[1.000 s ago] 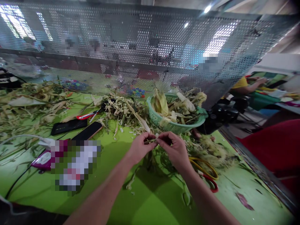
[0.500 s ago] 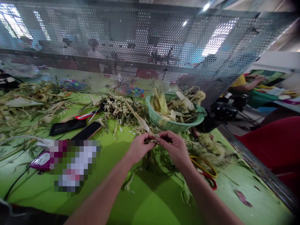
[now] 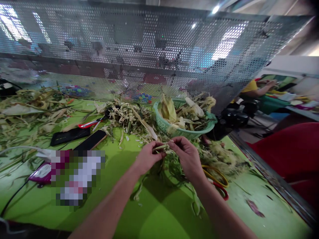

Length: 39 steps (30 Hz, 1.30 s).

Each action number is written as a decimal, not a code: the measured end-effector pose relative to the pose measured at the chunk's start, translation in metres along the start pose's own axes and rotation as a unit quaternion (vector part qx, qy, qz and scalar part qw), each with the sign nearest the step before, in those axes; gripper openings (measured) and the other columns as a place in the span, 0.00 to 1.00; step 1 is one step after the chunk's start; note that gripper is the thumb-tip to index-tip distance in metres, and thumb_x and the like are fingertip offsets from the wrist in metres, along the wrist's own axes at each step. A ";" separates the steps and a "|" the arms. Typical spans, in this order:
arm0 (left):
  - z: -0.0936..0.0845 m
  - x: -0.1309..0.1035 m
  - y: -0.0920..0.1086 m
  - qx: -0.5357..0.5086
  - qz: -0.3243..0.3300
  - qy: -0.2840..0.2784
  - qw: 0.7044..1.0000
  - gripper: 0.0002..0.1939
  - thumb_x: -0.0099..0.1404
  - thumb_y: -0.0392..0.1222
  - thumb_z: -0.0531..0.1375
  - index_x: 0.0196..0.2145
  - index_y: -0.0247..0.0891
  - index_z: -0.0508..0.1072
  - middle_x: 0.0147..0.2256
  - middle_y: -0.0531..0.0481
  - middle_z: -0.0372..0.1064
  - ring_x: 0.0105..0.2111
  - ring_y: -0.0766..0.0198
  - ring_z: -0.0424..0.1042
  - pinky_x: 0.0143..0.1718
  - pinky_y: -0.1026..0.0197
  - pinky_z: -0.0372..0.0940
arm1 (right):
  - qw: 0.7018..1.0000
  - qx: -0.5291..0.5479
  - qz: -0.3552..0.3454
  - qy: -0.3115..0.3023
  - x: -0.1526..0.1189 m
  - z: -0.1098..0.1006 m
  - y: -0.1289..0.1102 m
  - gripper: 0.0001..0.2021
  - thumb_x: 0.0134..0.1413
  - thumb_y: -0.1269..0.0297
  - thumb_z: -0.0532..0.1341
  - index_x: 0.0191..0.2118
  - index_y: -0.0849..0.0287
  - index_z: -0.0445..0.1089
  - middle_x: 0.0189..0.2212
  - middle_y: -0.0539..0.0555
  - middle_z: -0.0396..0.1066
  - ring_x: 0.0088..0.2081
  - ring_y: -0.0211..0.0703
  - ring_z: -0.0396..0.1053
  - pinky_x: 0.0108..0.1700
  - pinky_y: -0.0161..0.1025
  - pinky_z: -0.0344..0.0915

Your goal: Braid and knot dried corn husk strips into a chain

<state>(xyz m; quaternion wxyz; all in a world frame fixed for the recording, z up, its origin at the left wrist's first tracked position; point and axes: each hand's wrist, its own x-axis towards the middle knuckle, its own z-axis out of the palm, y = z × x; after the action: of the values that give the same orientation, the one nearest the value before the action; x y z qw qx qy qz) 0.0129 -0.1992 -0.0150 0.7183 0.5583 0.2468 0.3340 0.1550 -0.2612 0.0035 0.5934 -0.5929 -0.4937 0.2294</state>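
Near the middle of the green table (image 3: 119, 192), a thin pale green strip (image 3: 161, 147) runs between my two hands. My left hand (image 3: 149, 157) is closed on its left part, fingers curled round it. The thumb and fingers of my right hand (image 3: 185, 156) pinch its right end. Loose green plant strands (image 3: 174, 169) lie beneath and between the hands. Just behind them is a green plastic basket (image 3: 190, 133) holding dry husks (image 3: 168, 109). A heap of shredded husk (image 3: 124, 116) lies to the left of the basket.
Yellow-and-red-handled scissors (image 3: 219, 177) lie beside my right forearm. At left are a red cutter (image 3: 87, 124), two dark phones (image 3: 92, 141) (image 3: 69, 136), a purple device (image 3: 41, 174) and more husks (image 3: 30, 106). A perforated metal screen (image 3: 124, 49) stands behind; another person's arm (image 3: 264, 89) shows at right.
The fingertips of my right hand have moved slightly up and away from my left hand, and more of the pale strip now shows between them. The whole view has shifted a little.
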 end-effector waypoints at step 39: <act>-0.001 -0.006 0.018 0.089 0.084 -0.001 0.992 0.06 0.56 0.42 0.64 0.30 0.37 0.75 0.30 0.50 0.71 0.33 0.64 0.68 0.38 0.63 0.62 | 0.999 0.033 0.014 -0.019 -0.011 0.004 -0.019 0.08 0.48 0.58 0.66 0.30 0.58 0.74 0.27 0.51 0.72 0.30 0.40 0.66 0.35 0.37 0.63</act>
<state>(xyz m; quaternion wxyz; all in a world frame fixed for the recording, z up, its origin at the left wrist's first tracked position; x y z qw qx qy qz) 0.0044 -0.2007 0.0019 0.6352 0.6391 0.2276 0.3692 0.1413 -0.2726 0.0175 0.6001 -0.5753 -0.4886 0.2651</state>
